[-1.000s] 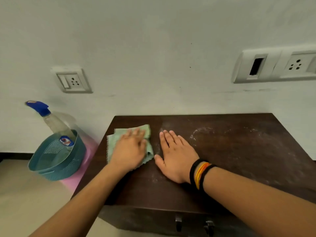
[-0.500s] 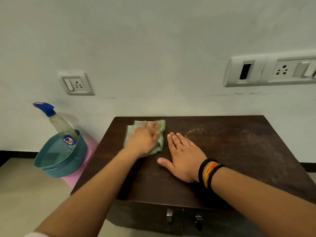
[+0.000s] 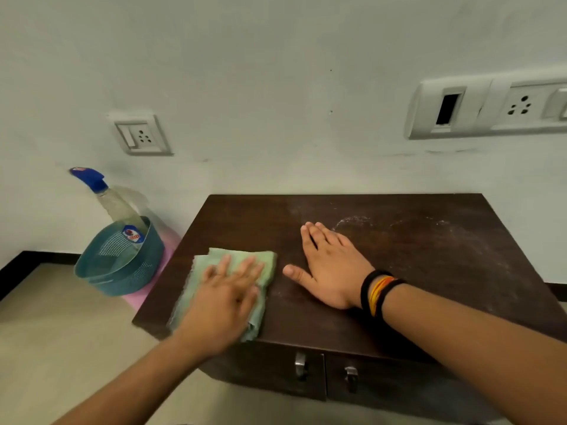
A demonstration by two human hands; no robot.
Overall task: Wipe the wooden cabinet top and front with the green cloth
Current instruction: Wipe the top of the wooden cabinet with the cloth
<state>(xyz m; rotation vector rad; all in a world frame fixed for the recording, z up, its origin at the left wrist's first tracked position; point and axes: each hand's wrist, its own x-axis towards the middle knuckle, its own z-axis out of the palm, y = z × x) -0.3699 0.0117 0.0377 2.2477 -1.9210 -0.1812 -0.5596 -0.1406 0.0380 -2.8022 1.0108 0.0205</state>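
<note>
The dark wooden cabinet (image 3: 414, 271) stands against the wall, its top streaked with white dust on the right half. A folded green cloth (image 3: 264, 265) lies on the front left part of the top. My left hand (image 3: 224, 299) presses flat on the cloth, fingers spread, and looks blurred. My right hand (image 3: 331, 268) rests flat and open on the bare wood just right of the cloth, with black and orange bands on its wrist. Two metal handles (image 3: 300, 365) show on the cabinet front below.
Left of the cabinet a teal plastic basket (image 3: 119, 271) sits on a pink stool (image 3: 153, 283) and holds a spray bottle (image 3: 113, 204) with a blue nozzle. Wall sockets (image 3: 141, 136) sit above on the left, and a switch panel (image 3: 491, 108) on the right.
My left hand has dragged the green cloth from the back of the cabinet top toward the front left edge. My right hand has stayed flat in about the same spot.
</note>
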